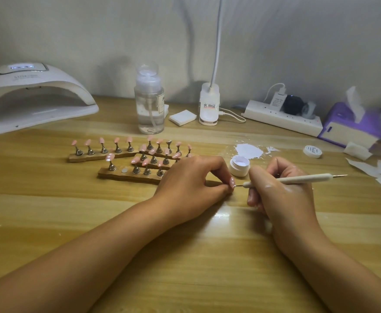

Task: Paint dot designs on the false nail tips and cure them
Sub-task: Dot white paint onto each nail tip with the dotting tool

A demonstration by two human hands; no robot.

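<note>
Pinching glossy pink nail tip (pixel 232 183), slim white dotting tool (pixel 298 178) touching

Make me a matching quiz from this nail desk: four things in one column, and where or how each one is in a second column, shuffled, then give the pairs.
Column one
1. curing lamp
2. dotting tool
3. white pot
4. tissue box

Column two
A. purple, far right
B. open, white inside
C. far left, display lit
D. gripped in the right hand

Pairs: 1-C; 2-D; 3-B; 4-A
</note>
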